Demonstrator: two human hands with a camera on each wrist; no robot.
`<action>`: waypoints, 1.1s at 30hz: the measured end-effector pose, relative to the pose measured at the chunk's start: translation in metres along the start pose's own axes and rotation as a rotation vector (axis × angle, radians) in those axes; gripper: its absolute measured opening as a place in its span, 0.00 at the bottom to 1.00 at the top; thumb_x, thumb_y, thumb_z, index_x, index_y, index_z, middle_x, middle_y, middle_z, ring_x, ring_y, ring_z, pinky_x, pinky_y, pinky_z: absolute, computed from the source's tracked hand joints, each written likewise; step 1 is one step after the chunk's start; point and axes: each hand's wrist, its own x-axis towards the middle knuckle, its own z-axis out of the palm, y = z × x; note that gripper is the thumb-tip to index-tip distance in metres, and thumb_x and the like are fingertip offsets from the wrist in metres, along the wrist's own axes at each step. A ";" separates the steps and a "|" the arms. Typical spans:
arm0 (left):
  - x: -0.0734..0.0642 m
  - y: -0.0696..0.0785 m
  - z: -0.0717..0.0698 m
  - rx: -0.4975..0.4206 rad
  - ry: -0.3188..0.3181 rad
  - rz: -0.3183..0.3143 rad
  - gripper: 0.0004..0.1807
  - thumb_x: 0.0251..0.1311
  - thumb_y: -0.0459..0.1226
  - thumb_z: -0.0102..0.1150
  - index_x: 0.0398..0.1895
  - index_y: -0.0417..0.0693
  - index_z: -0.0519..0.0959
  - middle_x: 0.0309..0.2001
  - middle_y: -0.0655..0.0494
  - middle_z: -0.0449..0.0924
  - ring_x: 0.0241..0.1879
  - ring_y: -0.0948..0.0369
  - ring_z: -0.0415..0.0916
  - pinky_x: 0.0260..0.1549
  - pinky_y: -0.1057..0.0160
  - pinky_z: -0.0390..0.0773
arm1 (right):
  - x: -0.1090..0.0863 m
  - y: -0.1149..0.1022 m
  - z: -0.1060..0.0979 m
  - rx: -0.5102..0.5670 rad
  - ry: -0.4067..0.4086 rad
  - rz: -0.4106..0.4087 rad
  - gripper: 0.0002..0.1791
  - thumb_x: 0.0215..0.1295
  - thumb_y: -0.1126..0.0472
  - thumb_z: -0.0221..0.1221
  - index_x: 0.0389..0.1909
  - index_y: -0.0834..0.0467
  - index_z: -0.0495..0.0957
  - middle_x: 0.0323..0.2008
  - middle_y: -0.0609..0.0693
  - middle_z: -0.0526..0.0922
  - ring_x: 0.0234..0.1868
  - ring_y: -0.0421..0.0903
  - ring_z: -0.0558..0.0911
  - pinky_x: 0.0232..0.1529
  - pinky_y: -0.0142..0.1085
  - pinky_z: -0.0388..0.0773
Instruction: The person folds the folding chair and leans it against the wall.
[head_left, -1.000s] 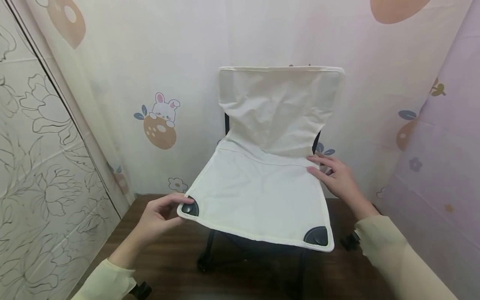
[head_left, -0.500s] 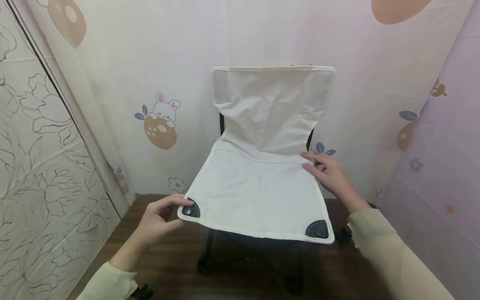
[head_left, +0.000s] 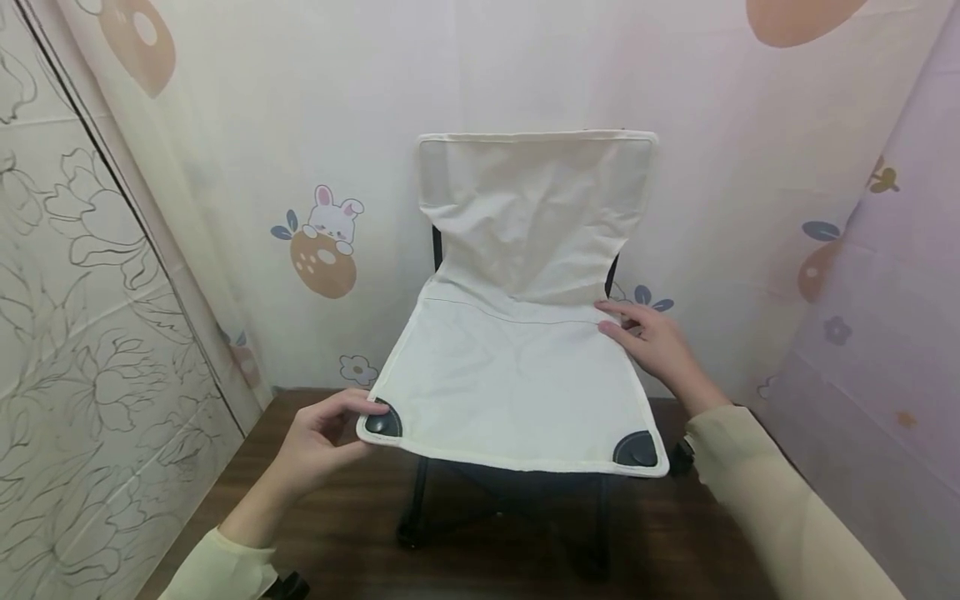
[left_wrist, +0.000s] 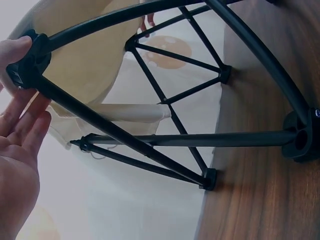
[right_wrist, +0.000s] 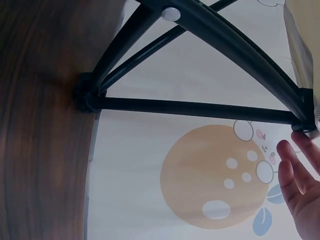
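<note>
The left hand [head_left: 318, 437] has a narrow grip pinching the near left corner of the pale seat [head_left: 517, 379], digits above and below its dark corner patch [head_left: 384, 421]. The right hand [head_left: 652, 337] holds the seat's far right edge in a narrow grip, two digits on the cloth and others underneath by a black joint [right_wrist: 306, 102]. The chair stands upright between the hands, its wrinkled backrest [head_left: 536, 217] on the far side. Its black tubular frame [left_wrist: 240, 140] rests on the brown wooden bench [head_left: 337, 517]. Beyond hangs a pale curtain [head_left: 525, 67] with a rabbit print [head_left: 324, 242].
</note>
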 end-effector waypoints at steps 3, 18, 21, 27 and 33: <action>0.001 0.002 0.002 0.004 0.008 0.009 0.30 0.50 0.08 0.67 0.56 0.35 0.85 0.56 0.50 0.87 0.61 0.58 0.82 0.66 0.63 0.80 | 0.002 0.000 -0.001 -0.003 -0.022 0.018 0.28 0.82 0.43 0.62 0.75 0.50 0.80 0.68 0.64 0.80 0.58 0.65 0.86 0.57 0.65 0.82; -0.003 -0.004 0.010 0.027 0.071 0.036 0.30 0.47 0.06 0.65 0.54 0.33 0.85 0.56 0.52 0.87 0.60 0.59 0.83 0.63 0.63 0.82 | 0.010 0.001 0.009 0.122 -0.017 0.095 0.30 0.82 0.42 0.61 0.76 0.52 0.78 0.70 0.67 0.78 0.63 0.67 0.85 0.58 0.65 0.84; -0.005 -0.004 0.014 0.037 0.099 0.020 0.29 0.48 0.07 0.64 0.53 0.33 0.85 0.56 0.52 0.87 0.60 0.58 0.83 0.63 0.63 0.82 | 0.013 0.004 0.011 0.135 -0.014 0.087 0.29 0.83 0.43 0.61 0.76 0.53 0.78 0.67 0.68 0.81 0.61 0.67 0.86 0.56 0.64 0.85; -0.004 -0.001 0.019 0.055 0.123 -0.006 0.28 0.50 0.08 0.65 0.53 0.34 0.86 0.56 0.52 0.88 0.59 0.59 0.83 0.62 0.63 0.82 | 0.016 0.009 0.014 0.154 -0.009 0.062 0.28 0.83 0.45 0.61 0.76 0.53 0.78 0.62 0.69 0.85 0.55 0.65 0.89 0.48 0.53 0.89; -0.004 0.001 0.024 0.078 0.132 -0.039 0.27 0.51 0.09 0.67 0.53 0.34 0.86 0.55 0.50 0.88 0.57 0.59 0.84 0.62 0.64 0.82 | 0.019 0.013 0.015 0.146 0.014 0.045 0.28 0.83 0.44 0.60 0.75 0.51 0.79 0.57 0.66 0.87 0.50 0.63 0.90 0.43 0.46 0.87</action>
